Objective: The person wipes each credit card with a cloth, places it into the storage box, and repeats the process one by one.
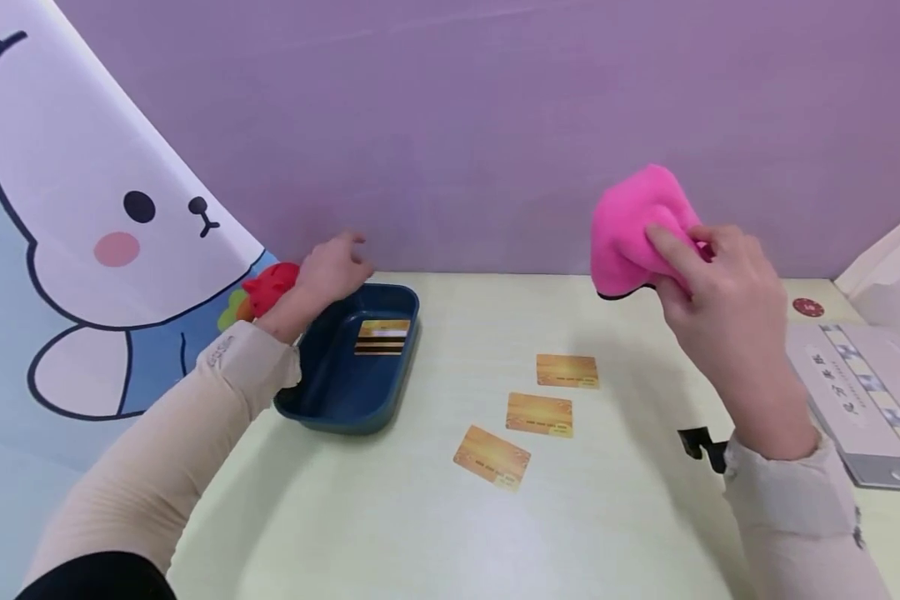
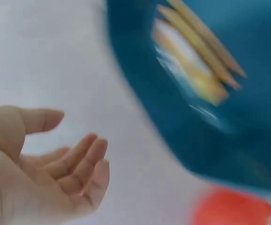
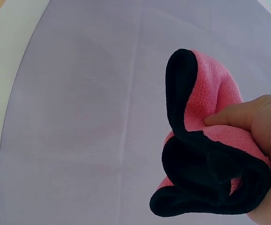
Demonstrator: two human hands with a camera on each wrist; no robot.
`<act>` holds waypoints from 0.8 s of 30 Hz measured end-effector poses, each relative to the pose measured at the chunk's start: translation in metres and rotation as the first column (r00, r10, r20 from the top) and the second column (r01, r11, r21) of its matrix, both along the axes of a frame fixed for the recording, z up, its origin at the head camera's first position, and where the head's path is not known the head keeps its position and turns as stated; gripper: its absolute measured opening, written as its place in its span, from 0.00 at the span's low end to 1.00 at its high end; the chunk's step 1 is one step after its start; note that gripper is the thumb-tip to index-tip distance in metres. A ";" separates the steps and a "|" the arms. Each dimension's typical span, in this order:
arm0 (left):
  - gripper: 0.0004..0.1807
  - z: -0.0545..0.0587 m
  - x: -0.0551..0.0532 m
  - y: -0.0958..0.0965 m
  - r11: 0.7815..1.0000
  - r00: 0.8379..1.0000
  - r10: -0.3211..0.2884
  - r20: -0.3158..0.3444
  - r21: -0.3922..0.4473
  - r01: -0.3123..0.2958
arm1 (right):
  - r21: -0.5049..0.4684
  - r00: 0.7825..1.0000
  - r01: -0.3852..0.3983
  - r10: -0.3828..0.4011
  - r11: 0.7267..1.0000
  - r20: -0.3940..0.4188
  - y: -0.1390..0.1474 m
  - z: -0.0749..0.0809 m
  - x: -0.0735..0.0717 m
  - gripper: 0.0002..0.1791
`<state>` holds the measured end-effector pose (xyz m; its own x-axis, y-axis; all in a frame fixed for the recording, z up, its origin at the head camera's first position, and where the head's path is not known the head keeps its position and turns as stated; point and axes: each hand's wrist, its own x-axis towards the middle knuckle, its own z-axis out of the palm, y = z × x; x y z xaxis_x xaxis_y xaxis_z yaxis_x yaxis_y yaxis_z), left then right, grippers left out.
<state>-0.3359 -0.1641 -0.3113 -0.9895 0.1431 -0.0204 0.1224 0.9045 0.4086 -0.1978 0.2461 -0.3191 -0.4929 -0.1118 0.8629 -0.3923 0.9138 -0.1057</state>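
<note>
My right hand [image 1: 735, 325] pinches a folded pink cloth [image 1: 637, 229] above the table at the right. In the right wrist view, black edging shows along the folds of the cloth [image 3: 219, 89]. My left hand [image 1: 333, 271] reaches over the far left corner of a dark blue tray [image 1: 371, 417]. Its fingers are loosely bent and hold nothing in the left wrist view, where the tray is blurred. A gold card [image 1: 382, 332] with dark stripes lies in the tray. Three more gold cards, an upper one [image 1: 567, 371], a middle one [image 1: 540, 415] and a lower one [image 1: 492, 457], lie face up on the table.
A red pig-shaped toy [image 1: 272, 286] sits behind the left wrist, with a green and orange thing [image 1: 236, 310] beside it. A grey box [image 1: 862, 400], a red chip [image 1: 808, 307] and a small black piece [image 1: 696, 442] lie at the right. The purple wall [image 1: 457, 150] bounds the table's back.
</note>
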 end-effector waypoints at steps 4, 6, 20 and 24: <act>0.28 0.020 0.014 0.064 0.972 0.972 -0.232 0.048 0.038 0.230 | 0.012 1.000 0.019 -0.019 1.000 0.016 0.001 0.003 0.003 0.19; 0.29 0.021 0.021 0.100 0.940 0.932 -0.340 0.128 0.031 0.339 | 0.022 0.999 0.027 -0.028 0.999 0.024 0.002 0.004 0.004 0.19; 0.30 -0.066 0.038 0.189 0.838 0.821 -0.423 0.384 -0.179 0.515 | -0.041 1.000 0.005 -0.005 0.999 -0.003 -0.012 0.006 0.003 0.20; 0.29 -0.077 0.043 0.187 0.827 0.824 -0.421 0.379 -0.212 0.520 | -0.027 1.000 0.010 -0.009 1.000 0.010 -0.013 0.007 0.004 0.19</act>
<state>-0.2928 0.0225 -0.3881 -0.7365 0.5272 -0.4237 0.4794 0.8488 0.2228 -0.1935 0.2331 -0.3125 -0.5022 -0.0840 0.8606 -0.3825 0.9142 -0.1340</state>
